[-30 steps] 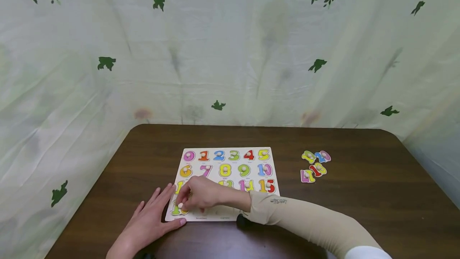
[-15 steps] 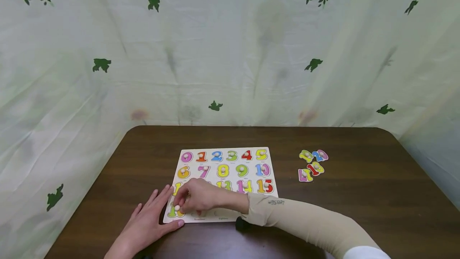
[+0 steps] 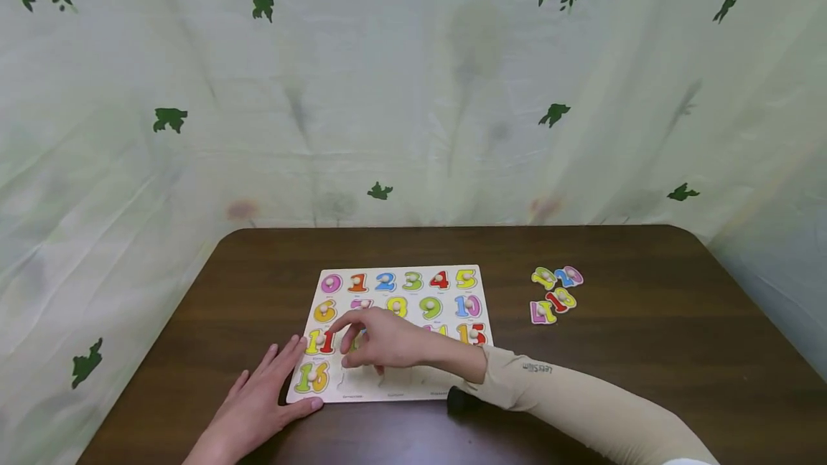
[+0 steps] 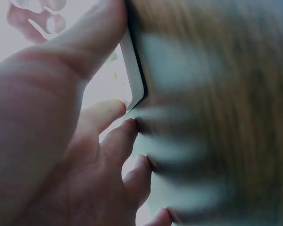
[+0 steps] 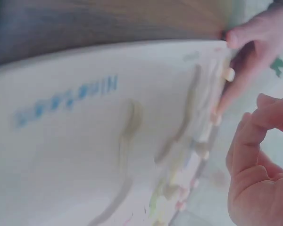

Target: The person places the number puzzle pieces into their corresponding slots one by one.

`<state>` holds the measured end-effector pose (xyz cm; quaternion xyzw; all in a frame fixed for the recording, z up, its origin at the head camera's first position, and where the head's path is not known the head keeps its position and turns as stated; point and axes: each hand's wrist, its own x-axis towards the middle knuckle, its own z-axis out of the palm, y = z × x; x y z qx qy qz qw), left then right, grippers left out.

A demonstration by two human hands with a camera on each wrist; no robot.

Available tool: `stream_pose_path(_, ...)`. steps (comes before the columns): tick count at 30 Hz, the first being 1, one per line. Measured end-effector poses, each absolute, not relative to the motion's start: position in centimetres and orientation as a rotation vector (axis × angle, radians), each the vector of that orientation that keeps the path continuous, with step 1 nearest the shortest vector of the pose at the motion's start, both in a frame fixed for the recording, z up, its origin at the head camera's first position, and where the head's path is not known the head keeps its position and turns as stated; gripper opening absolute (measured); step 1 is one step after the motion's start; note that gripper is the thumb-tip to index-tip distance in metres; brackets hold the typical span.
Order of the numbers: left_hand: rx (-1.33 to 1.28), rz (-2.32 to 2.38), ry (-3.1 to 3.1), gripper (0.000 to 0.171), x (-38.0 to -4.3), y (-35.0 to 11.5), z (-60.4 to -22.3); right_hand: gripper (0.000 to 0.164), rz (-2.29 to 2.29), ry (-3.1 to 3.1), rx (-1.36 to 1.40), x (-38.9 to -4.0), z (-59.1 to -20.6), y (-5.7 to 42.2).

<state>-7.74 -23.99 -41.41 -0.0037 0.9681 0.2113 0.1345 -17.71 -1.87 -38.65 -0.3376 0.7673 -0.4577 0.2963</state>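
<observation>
A white number puzzle board (image 3: 423, 394) lies on the table, filled with colourful knobbed number pieces in its upper rows. My left hand (image 3: 255, 397) rests at its left edge, thumb on the near corner and fingers spread along the side; the left wrist view shows these fingers (image 4: 114, 143) by the board's corner. At the bottom left the number 16 piece (image 3: 312, 377) sits in its recess. Just right of it, my right hand (image 3: 388, 339) hovers over the lower rows with loosely curled fingers and holds nothing. It covers some pieces in the third row.
Several loose number pieces lie right of the board: a green-and-yellow one (image 3: 544, 278), a blue-and-pink one (image 3: 568, 276), a red-and-yellow one (image 3: 561, 300) and a purple-and-yellow one (image 3: 543, 312). The dark wooden table (image 3: 620, 364) ends at a leaf-patterned curtain (image 3: 413, 92).
My right hand has let go of the 16 piece's knob and moved right and slightly up, uncovering the 11 and 16 pieces. The left hand stays at the board's edge.
</observation>
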Motion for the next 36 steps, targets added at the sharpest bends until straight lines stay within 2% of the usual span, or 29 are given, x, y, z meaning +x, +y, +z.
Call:
stream_pose_path(12,-0.015,0.613,2.803,0.107,-7.6,-24.0,-41.7,0.016,-1.358,2.058,-0.932,-16.7,-37.9,4.1)
stream_pose_path(28,-0.024,0.594,2.809,0.109,-8.0,-24.1,-41.6,0.018,-1.240,2.218,-0.969,-17.6,-36.5,12.4)
stream_pose_path(36,-0.006,0.614,2.818,0.110,-7.7,-24.3,-41.7,0.017,-1.270,2.242,-0.864,-19.2,-35.4,17.1)
